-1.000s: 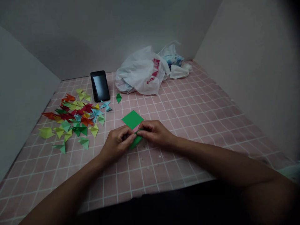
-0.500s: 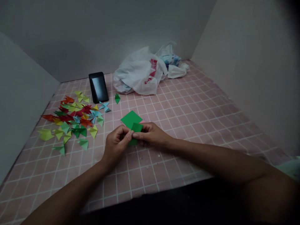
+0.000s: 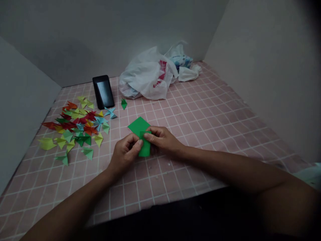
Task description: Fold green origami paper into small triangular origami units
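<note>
A folded piece of green paper (image 3: 144,147) is held upright between my two hands. My left hand (image 3: 127,147) pinches its left edge with thumb and fingers. At its upper right, my right hand (image 3: 163,140) grips it, the thumb pressed on the front. Just beyond, a green paper square (image 3: 138,124) lies turned like a diamond on the checked cloth, partly covered by the held paper and my fingers. Many folded paper pieces (image 3: 84,139) in red, orange, yellow, blue and green lie heaped to the left. One small green folded piece (image 3: 124,103) lies apart from them.
A black phone (image 3: 105,92) leans at the back left. A white plastic bag (image 3: 147,77) with red print sits by the back wall, beside a blue patterned packet (image 3: 183,62) and crumpled white material (image 3: 188,73). Pink checked cloth (image 3: 213,113) covers the surface, with walls around it.
My right hand has moved up along the green paper, its thumb now near the top. The held paper shows as a tall strip instead of a small square above my fingers.
</note>
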`<control>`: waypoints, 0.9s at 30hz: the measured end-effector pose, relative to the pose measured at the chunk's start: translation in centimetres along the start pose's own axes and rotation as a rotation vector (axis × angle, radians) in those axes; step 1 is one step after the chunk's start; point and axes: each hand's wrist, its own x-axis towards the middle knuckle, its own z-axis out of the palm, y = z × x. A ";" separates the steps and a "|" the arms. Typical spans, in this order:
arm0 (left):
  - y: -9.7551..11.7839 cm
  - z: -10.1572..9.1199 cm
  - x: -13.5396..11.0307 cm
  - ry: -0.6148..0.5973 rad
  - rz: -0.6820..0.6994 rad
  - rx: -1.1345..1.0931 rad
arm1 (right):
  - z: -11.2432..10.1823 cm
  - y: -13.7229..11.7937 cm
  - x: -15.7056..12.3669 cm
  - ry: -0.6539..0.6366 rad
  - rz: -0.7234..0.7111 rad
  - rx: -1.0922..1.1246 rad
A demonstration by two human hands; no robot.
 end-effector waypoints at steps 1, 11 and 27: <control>0.0 0.0 0.0 -0.017 0.003 0.010 | 0.0 -0.1 0.1 0.020 -0.014 0.001; -0.3 0.2 0.4 0.147 -0.038 -0.138 | 0.2 -0.1 0.2 -0.088 0.122 0.052; -0.6 0.2 0.7 0.121 -0.167 -0.245 | 0.0 -0.6 0.0 -0.034 0.115 -0.043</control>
